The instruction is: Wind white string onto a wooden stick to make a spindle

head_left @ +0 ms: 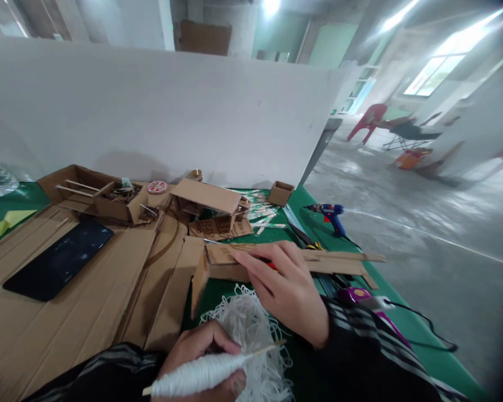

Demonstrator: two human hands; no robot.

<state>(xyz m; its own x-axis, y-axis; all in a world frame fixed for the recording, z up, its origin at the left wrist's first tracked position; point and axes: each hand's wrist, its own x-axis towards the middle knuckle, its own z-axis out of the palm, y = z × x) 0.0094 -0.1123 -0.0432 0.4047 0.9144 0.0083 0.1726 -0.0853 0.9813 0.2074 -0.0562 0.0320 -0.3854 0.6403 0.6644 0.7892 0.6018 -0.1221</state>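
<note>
My left hand [205, 352] is closed around a stick wound with white string [201, 375], low in the view near the front. Just right of it lies a loose heap of white string [251, 324]. My right hand [283, 285] is above the heap, its fingers bent over a folded cardboard piece [224, 262]. Something red shows under those fingers. Whether the fingertips grip the cardboard or only touch it, I cannot tell.
A dark tablet [61, 259] lies on cardboard sheets [109, 285] at the left. Cardboard boxes [207, 195] stand along the white partition [171, 111]. A blue glue gun [329, 215] and a purple tool [356, 294] with cords are at the right.
</note>
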